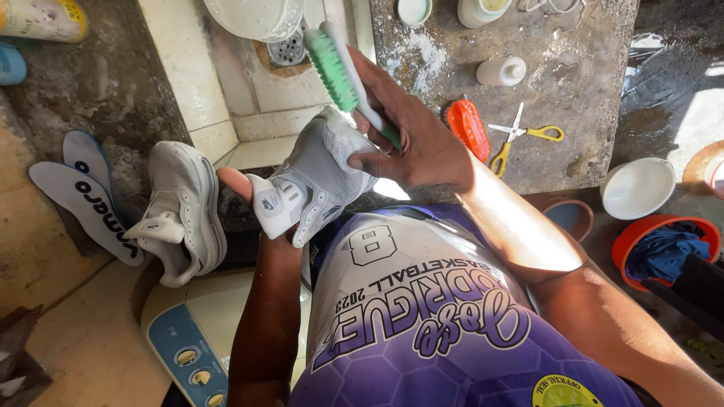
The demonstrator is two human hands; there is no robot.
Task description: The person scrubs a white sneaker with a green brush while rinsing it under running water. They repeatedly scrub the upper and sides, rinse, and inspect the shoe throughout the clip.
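Two hands engaged: left hand [253, 197] fingers clamped on the grey-white mesh sneaker [317, 177], toe toward 1 o'clock; right hand [418, 139] fingers clamped on the green-bristled white scrub brush [343, 71], just above at 12.

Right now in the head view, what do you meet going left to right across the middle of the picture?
Two insoles → grey shoe lying by the sink → left hand holding a second grey shoe → right hand with the green brush → orange brush → yellow-handled scissors → white bowl.
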